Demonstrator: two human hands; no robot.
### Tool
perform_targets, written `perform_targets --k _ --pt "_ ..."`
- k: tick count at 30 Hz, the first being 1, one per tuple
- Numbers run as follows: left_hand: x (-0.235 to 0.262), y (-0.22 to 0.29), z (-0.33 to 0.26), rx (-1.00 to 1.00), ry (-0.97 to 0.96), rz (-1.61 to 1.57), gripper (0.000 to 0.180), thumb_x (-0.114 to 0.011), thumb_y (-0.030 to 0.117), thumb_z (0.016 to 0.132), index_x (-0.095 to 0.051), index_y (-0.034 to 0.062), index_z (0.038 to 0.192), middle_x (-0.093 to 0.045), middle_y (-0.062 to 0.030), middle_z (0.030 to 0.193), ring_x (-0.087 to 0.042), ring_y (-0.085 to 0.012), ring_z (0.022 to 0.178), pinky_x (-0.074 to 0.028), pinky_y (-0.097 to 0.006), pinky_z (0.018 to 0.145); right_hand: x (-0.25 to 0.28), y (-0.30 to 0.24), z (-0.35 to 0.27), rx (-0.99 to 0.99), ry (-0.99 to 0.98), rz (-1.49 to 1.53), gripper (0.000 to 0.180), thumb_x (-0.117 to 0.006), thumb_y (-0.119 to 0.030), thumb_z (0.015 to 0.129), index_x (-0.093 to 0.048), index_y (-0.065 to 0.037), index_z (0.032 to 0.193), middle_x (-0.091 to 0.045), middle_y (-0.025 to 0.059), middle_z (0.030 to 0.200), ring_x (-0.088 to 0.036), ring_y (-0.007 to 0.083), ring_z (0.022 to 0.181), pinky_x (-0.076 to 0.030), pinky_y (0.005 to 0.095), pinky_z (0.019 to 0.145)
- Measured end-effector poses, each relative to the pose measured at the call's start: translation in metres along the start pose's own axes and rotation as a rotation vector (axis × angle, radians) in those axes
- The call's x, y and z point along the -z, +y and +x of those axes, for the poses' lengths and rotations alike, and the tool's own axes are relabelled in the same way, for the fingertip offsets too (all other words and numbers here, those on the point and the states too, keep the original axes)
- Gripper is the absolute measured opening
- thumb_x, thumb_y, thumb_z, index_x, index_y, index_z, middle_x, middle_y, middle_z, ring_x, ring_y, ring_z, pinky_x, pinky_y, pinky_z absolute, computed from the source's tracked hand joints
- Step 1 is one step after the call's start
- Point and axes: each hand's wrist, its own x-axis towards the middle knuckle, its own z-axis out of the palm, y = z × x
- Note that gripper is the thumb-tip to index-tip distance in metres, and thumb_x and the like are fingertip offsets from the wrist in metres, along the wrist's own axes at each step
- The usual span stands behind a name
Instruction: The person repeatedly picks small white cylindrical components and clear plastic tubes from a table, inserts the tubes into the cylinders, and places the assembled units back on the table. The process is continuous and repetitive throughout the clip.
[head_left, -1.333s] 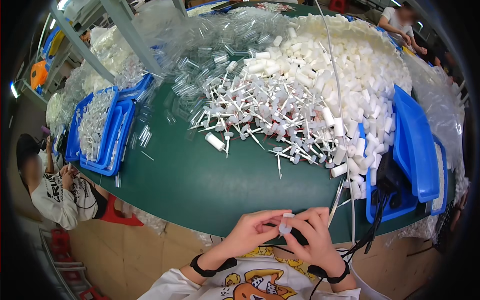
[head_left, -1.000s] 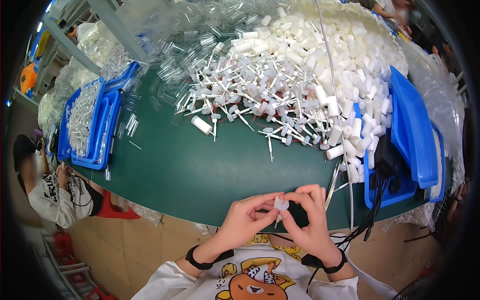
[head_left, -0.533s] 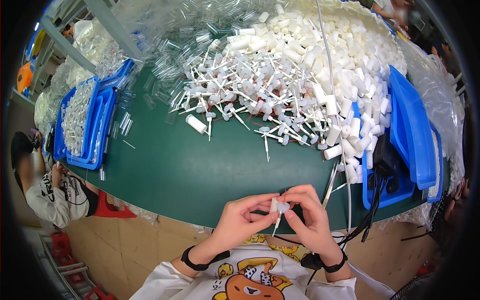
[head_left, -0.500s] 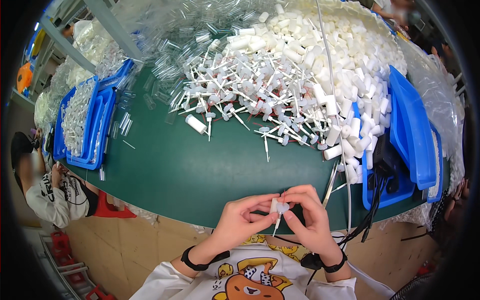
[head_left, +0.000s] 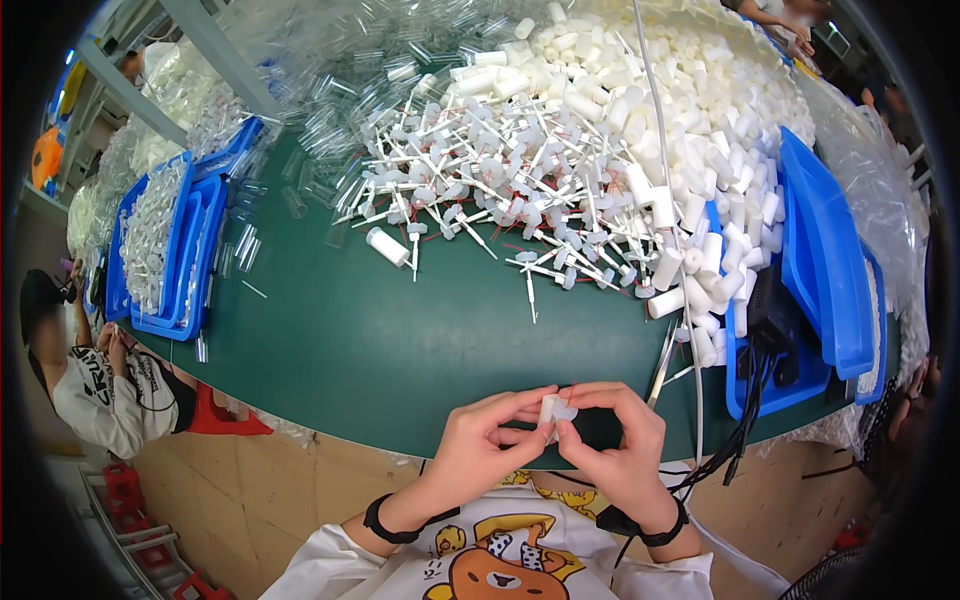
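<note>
Close together over the table's near edge, both my hands are closed in pinches. My left hand (head_left: 485, 434) grips a short white cylinder (head_left: 547, 408) between thumb and fingertips. Touching or just beside it is a small part with a translucent greyish cap (head_left: 565, 412) and a thin red wire, pinched by my right hand (head_left: 622, 436). The thumbs mostly hide the part's stem, and I cannot tell whether it sits in the cylinder. Beyond my hands lies a heap of similar white-stemmed parts (head_left: 500, 170) with red wires. A metal tweezers-like tool (head_left: 662, 365) lies by my right hand.
White cylinders (head_left: 700, 150) are heaped at the back right, clear tubes (head_left: 345, 115) at the back left. Blue trays stand right (head_left: 825, 270) and left (head_left: 205, 250). A white cable (head_left: 668, 150) crosses the table on the right. A person (head_left: 100, 385) sits at the left.
My right thumb and fingers have shifted around the capped part. Its white stem, which pointed down below the cap before, is now largely hidden. My left hand has hardly moved.
</note>
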Motion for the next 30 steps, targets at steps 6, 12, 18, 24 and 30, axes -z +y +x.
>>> perform_targets --k 6,12,18,24,30 --pt "-0.002 -0.005 -0.002 -0.045 0.023 0.044 0.042 -0.062 -0.004 0.079 -0.055 0.0025 0.121 -0.061 -0.0136 0.103 -0.062 -0.0147 0.092 -0.056 -0.026 0.076 -0.003 -0.005 -0.002 -0.065 0.042 0.003 0.025 -0.071 -0.002 0.070 -0.057 0.001 0.090 -0.063 0.0131 0.090 -0.063 0.0222 0.083 -0.049 0.0292 0.074" --pt "-0.002 0.001 -0.004 -0.039 -0.006 0.079 0.041 -0.059 -0.011 0.078 -0.055 -0.0040 0.119 -0.058 -0.0160 0.108 -0.060 -0.0190 0.099 -0.055 -0.029 0.081 -0.006 0.005 -0.006 -0.222 0.009 0.286 0.025 -0.069 -0.001 0.074 -0.054 0.000 0.094 -0.056 0.0094 0.093 -0.058 0.0165 0.085 -0.047 0.0268 0.075" --pt "-0.002 -0.001 -0.004 -0.116 -0.019 0.132 0.044 -0.062 -0.006 0.076 -0.056 0.0010 0.120 -0.061 -0.0125 0.101 -0.064 -0.0164 0.088 -0.056 -0.026 0.075 -0.007 -0.002 -0.004 -0.304 0.001 0.501 0.025 -0.067 0.002 0.077 -0.053 0.001 0.098 -0.052 0.0064 0.091 -0.053 0.0131 0.086 -0.044 0.0255 0.076" --pt "0.000 -0.003 -0.004 -0.127 -0.050 0.157 0.043 -0.060 -0.011 0.074 -0.057 -0.0038 0.117 -0.060 -0.0156 0.103 -0.063 -0.0177 0.091 -0.056 -0.027 0.077 -0.002 -0.001 -0.001 -0.303 -0.094 0.426 0.024 -0.069 -0.002 0.076 -0.058 0.001 0.098 -0.050 0.0049 0.088 -0.051 0.0117 0.082 -0.043 0.0239 0.073" --pt "-0.003 -0.004 -0.006 -0.179 -0.033 0.150 0.042 -0.062 -0.006 0.076 -0.057 -0.0008 0.118 -0.062 -0.0108 0.098 -0.064 -0.0150 0.085 -0.056 -0.026 0.075 0.003 0.003 -0.001 -0.259 -0.110 0.203 0.026 -0.071 -0.006 0.076 -0.062 0.000 0.099 -0.052 0.0061 0.088 -0.053 0.0121 0.080 -0.044 0.0238 0.071"
